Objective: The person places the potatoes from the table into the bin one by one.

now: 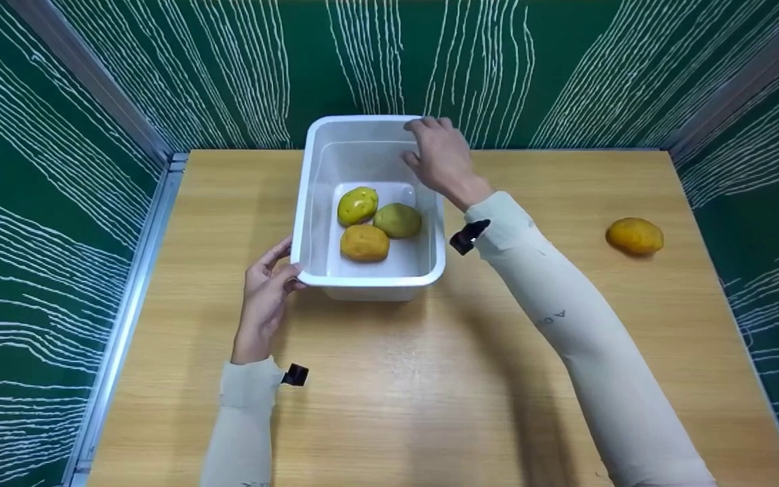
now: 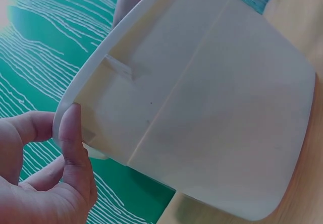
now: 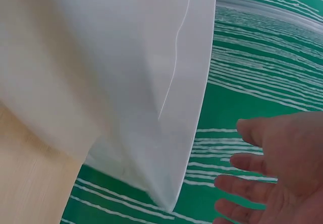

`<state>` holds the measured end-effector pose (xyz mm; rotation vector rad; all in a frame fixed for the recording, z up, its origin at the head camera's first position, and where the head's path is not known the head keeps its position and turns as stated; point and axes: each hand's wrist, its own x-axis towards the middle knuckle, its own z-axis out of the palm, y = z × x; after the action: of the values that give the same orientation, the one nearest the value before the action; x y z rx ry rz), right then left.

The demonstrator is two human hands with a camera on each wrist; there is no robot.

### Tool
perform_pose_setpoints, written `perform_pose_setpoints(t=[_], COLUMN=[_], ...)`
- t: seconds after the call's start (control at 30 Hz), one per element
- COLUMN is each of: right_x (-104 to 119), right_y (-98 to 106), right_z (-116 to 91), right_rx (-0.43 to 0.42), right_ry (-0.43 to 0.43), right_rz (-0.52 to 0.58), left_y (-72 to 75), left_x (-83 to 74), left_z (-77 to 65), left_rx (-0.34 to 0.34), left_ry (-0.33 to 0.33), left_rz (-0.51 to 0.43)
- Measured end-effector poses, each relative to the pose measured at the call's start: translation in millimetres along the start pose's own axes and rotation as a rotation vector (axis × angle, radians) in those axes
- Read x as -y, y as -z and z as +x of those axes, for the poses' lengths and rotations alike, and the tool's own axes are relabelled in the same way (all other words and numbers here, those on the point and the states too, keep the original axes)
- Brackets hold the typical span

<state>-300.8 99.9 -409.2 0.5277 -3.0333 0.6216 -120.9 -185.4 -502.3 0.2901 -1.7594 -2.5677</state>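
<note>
A white plastic tub point(image 1: 370, 281) stands on the table with three mangoes inside: a yellow-green mango point(image 1: 358, 205), a duller green mango point(image 1: 397, 220) and an orange-yellow mango point(image 1: 365, 243). My left hand point(image 1: 266, 294) pinches the tub's rim at its near left corner, and the left wrist view shows the thumb point(image 2: 73, 138) over that rim. Over the far right corner of the tub hovers my right hand point(image 1: 443, 159). Its fingers are spread and apart from the rim in the right wrist view. Another orange-yellow mango point(image 1: 635, 236) lies on the table to the right.
The wooden table point(image 1: 389, 379) runs back to a green wall point(image 1: 565, 67) with white wavy lines, close behind the tub. Similar panels enclose both sides, with a metal rail point(image 1: 126, 297) along the left edge.
</note>
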Motion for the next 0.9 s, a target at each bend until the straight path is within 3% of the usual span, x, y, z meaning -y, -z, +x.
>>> perform_pose_setpoints(t=[0.4, 0.9], right_x=[-50, -137], right_y=[12, 12], right_z=[-21, -63], right_rx=[-0.057, -0.018], right_ry=[-0.053, -0.182], right_rz=[0.106, 0.067], left_y=[0.8, -1.4], left_x=[0.9, -0.2], left_z=[1.4, 0.2], left_rx=[-0.006, 0.003], left_ry=[-0.007, -0.012], left_rz=[0.013, 0.0])
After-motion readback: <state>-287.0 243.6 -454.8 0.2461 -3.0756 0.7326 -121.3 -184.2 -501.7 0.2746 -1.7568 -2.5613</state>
